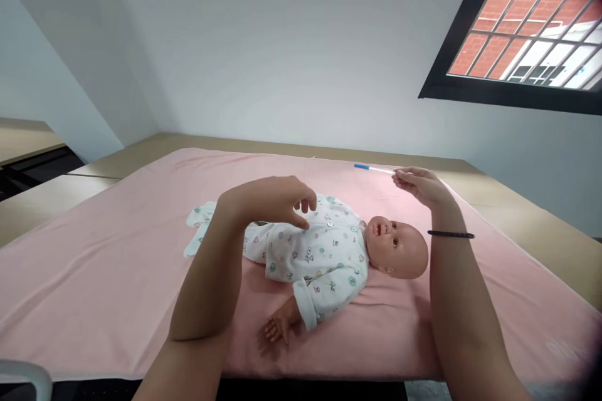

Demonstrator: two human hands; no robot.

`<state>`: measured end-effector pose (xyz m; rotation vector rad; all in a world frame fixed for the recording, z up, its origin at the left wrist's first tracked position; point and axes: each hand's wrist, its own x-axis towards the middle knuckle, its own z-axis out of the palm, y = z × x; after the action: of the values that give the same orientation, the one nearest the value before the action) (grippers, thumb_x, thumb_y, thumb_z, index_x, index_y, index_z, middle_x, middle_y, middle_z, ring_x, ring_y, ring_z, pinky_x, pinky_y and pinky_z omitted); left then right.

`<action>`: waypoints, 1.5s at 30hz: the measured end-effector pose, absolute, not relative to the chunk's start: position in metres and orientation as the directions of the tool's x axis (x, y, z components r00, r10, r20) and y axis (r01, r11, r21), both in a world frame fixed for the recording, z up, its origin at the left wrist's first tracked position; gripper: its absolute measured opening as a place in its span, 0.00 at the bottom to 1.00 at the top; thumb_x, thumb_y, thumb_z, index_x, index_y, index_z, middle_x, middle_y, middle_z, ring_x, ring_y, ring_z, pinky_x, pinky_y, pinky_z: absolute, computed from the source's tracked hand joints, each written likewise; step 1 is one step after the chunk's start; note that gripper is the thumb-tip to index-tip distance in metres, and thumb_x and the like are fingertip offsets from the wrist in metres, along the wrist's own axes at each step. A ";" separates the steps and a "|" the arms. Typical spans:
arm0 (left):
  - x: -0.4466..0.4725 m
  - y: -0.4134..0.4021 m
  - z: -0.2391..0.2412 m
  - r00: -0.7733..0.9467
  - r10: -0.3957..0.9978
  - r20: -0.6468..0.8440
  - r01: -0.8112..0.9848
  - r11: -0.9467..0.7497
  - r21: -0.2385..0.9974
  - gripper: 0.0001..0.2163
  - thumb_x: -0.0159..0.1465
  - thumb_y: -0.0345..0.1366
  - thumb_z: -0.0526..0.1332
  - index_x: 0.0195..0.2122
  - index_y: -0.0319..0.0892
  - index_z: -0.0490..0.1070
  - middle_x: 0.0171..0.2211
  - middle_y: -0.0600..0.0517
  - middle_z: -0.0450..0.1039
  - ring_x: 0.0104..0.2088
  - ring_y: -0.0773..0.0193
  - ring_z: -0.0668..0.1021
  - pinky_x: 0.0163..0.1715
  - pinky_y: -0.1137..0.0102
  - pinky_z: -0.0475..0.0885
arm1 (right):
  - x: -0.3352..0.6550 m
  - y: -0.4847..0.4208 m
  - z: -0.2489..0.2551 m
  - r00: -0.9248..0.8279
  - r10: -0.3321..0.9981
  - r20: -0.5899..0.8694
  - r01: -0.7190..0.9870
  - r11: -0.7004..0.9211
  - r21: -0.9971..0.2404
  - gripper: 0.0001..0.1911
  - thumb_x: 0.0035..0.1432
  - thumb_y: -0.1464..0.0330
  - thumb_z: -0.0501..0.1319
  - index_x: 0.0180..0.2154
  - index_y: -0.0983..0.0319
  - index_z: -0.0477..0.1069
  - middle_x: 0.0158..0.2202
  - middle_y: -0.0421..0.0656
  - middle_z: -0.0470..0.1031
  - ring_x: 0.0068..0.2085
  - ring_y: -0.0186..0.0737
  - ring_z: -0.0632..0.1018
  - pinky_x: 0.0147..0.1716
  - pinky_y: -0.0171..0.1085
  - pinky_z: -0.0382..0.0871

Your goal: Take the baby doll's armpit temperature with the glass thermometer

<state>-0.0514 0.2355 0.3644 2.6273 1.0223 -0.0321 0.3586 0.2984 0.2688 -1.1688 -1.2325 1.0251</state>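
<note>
A baby doll (329,250) in a white printed sleepsuit lies on its back on a pink blanket (94,276), head to the right. My left hand (277,200) hovers just above the doll's chest with fingers curled and apart, holding nothing. My right hand (421,185) is raised beyond the doll's head and pinches the end of a thin white stick with a blue tip (371,168), which points left above the blanket's far edge.
The blanket covers a wooden table (517,213) set against a white wall. A dark-framed window (531,31) shows a brick building at the upper right. A white chair edge (23,376) sits at the lower left.
</note>
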 end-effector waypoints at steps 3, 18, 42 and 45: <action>-0.033 0.246 0.353 0.715 0.632 -0.299 0.698 -0.668 0.256 0.16 0.62 0.43 0.66 0.51 0.47 0.74 0.50 0.50 0.77 0.46 0.58 0.77 0.40 0.68 0.69 | 0.368 0.309 0.236 0.024 1.000 0.007 0.111 0.004 -0.994 0.22 0.41 0.60 0.79 0.36 0.65 0.78 0.37 0.48 0.79 0.40 0.39 0.80 0.47 0.38 0.76; 0.014 0.271 0.317 0.785 0.513 -0.348 0.612 -0.730 0.304 0.10 0.68 0.42 0.57 0.41 0.42 0.73 0.43 0.48 0.76 0.38 0.61 0.74 0.32 0.69 0.65 | 0.359 0.290 0.267 -0.143 0.925 -0.353 0.650 -0.182 -0.738 0.18 0.45 0.61 0.74 0.40 0.59 0.83 0.50 0.49 0.79 0.50 0.50 0.78 0.42 0.39 0.74; 0.015 0.280 0.307 0.809 0.457 -0.369 0.579 -0.725 0.373 0.05 0.55 0.34 0.60 0.27 0.43 0.63 0.27 0.52 0.65 0.26 0.64 0.65 0.28 0.68 0.54 | 0.209 0.232 0.312 -0.308 0.834 -0.457 0.951 0.285 -0.121 0.04 0.50 0.71 0.60 0.30 0.60 0.65 0.26 0.37 0.67 0.23 0.32 0.65 0.22 0.34 0.55; 0.015 0.280 0.307 0.807 0.480 -0.343 0.585 -0.726 0.361 0.04 0.54 0.34 0.60 0.26 0.43 0.63 0.26 0.52 0.65 0.26 0.64 0.65 0.28 0.68 0.54 | 0.201 0.229 0.315 -0.274 0.864 -0.423 0.958 0.282 -0.044 0.09 0.53 0.71 0.59 0.24 0.60 0.61 0.20 0.37 0.60 0.21 0.32 0.61 0.23 0.36 0.51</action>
<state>0.0147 0.2800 0.3072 2.5350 0.7944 -0.3126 0.2005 0.2287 0.3152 -2.0385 -2.7537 0.5165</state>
